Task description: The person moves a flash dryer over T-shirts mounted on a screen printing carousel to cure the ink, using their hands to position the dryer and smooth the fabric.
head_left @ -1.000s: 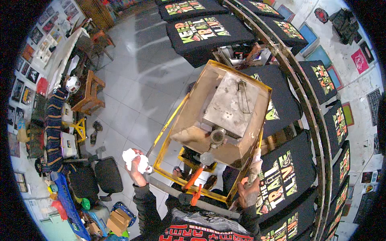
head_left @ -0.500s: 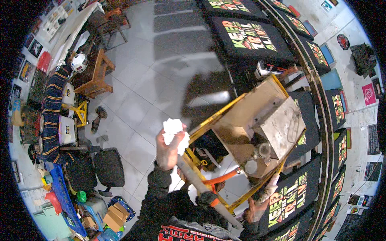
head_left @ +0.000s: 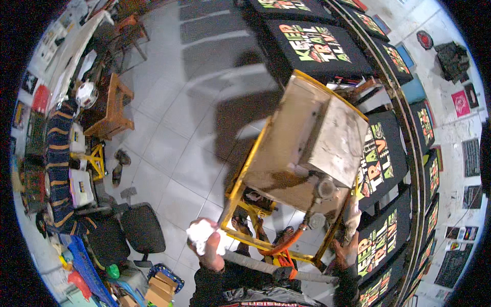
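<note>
Dryer (head_left: pixel 307 148), a boxy grey unit in a yellow frame (head_left: pixel 245 166), fills the middle of the view and stands between both hands, up and ahead of them. Its long axis runs from the near lower end, where a round fitting (head_left: pixel 325 188) and an orange hose (head_left: pixel 279 245) sit, away toward the far upper right, tilted across the row of black printed shirts (head_left: pixel 378 158) on boards.

Left hand (head_left: pixel 207 245) is at the frame's near left corner, fingers closed round a white rag (head_left: pixel 199 233), knuckles just beside the yellow rail (whether the rag touches the rail cannot be told). Right hand (head_left: pixel 348 243) is at the frame's near right corner, fingers curled near the upright post; a pale cloth-like strip (head_left: pixel 353 215) hangs just above it, and whether the hand actually clamps the post cannot be told.

Both hands lie about equally near the dryer's near end, one at each corner, with a grey bar (head_left: pixel 266 266) running across below the frame between them. Left of the dryer lies open tiled floor (head_left: pixel 169 128); further left of it, a black chair (head_left: pixel 143 227) and a wooden stool (head_left: pixel 110 110).
</note>
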{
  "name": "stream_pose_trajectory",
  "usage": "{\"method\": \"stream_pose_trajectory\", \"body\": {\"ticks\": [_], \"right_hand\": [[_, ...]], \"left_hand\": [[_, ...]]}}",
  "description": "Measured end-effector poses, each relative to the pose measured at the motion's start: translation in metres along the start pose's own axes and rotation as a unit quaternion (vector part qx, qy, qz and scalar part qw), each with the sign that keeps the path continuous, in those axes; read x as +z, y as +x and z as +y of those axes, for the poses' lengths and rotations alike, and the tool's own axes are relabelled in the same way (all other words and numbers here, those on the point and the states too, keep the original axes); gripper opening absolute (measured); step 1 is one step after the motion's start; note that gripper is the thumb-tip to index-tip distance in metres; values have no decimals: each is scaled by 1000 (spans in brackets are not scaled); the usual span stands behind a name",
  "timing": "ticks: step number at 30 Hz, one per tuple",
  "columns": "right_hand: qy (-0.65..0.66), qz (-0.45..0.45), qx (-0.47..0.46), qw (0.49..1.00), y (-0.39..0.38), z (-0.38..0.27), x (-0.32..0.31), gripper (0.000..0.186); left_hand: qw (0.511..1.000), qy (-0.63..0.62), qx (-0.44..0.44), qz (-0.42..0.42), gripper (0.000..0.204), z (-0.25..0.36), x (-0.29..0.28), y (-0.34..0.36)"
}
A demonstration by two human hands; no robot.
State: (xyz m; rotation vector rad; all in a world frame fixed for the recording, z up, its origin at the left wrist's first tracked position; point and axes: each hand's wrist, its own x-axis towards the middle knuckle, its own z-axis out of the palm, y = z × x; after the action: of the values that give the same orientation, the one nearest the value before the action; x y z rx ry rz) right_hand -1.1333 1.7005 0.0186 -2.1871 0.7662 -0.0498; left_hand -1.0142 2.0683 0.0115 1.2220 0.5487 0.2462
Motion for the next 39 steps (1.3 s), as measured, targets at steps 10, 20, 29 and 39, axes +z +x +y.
{"method": "stream_pose_trajectory", "body": {"ticks": [10, 20, 29, 39], "right_hand": [[-117, 24, 18, 993, 76, -51, 1, 73], [-50, -19, -19, 998, 130, -66, -8, 69], [-48, 5, 13, 999, 132, -75, 4, 67], [-87, 50, -61, 993, 154, -75, 12, 61]], "left_hand": [[983, -85, 123, -108, 38, -29, 24, 54], [977, -184, 106, 2, 33, -13, 82, 76], [976, -170, 137, 0, 30, -4, 80, 98], [979, -164, 116, -44, 32, -8, 88, 114]]}}
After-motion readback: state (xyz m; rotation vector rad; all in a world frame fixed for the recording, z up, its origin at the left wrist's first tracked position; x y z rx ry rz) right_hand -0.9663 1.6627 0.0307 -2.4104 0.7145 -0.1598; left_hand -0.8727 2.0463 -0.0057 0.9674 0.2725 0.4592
